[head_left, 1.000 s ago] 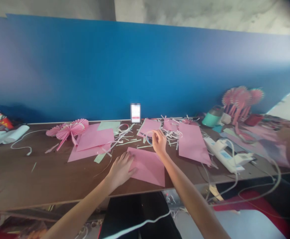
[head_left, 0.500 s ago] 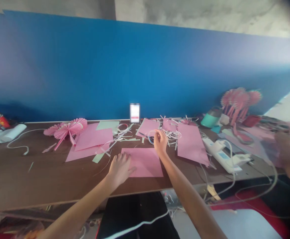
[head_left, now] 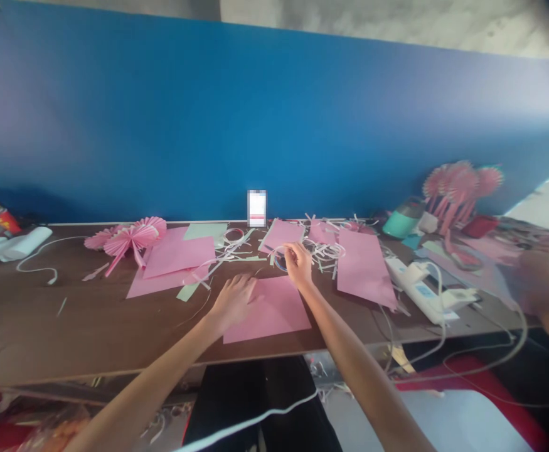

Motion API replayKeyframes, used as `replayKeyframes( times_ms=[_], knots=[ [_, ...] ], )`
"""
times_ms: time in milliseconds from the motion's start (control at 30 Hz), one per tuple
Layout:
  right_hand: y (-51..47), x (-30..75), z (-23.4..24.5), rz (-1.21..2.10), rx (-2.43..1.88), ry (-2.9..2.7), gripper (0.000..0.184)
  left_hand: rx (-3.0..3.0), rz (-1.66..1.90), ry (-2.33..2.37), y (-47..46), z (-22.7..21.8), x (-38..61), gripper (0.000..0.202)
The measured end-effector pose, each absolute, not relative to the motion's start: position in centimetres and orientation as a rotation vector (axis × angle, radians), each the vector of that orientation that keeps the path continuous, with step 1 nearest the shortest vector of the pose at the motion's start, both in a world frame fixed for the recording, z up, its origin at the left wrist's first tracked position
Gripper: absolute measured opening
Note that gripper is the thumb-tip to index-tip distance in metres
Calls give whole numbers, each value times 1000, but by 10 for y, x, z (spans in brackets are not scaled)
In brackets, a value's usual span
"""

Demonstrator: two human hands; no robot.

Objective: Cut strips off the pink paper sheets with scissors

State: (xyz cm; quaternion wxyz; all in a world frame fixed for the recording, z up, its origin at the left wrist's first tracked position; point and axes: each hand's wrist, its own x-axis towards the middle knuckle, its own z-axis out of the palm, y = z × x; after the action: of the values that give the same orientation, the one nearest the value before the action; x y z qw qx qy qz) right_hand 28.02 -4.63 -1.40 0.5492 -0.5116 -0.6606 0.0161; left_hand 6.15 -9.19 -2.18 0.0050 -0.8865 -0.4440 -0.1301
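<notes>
My left hand [head_left: 233, 301] lies flat with fingers spread on the left edge of a pink paper sheet [head_left: 274, 309] near the front edge of the brown table [head_left: 67, 326]. My right hand [head_left: 297, 263] is just behind that sheet, fingers pinched on a thin ring, perhaps a tape roll [head_left: 278, 258], among white paper strips [head_left: 325, 252].
More pink sheets [head_left: 366, 267] [head_left: 175, 257] lie left and right. Folded pink paper fans [head_left: 130, 238] rest at the left, more fans [head_left: 457, 185] at the right. A white glue gun [head_left: 420, 290] with cables, a teal cup [head_left: 401, 220], a small card [head_left: 256, 208] against the blue wall. Another person's hand [head_left: 538, 282] is at far right.
The pink sheet under my left hand has turned and shifted on the table. My right hand stayed behind it, pinched on the ring, moving only slightly.
</notes>
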Motion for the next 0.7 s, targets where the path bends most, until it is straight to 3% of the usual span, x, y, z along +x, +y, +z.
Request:
replayKeyframes(
  times_ms=[100,300,700],
  knots=[
    [-45,281,-15,39,-1236,-1549,21,-2863,-409,-1235,-69,-30,69,53],
    [-45,281,-15,31,-1255,-1515,20,-2765,-447,-1367,-30,-36,65,47],
    [-43,281,-17,12,-1260,-1533,20,-2944,-608,-1155,-30,-37,56,31]
  ],
)
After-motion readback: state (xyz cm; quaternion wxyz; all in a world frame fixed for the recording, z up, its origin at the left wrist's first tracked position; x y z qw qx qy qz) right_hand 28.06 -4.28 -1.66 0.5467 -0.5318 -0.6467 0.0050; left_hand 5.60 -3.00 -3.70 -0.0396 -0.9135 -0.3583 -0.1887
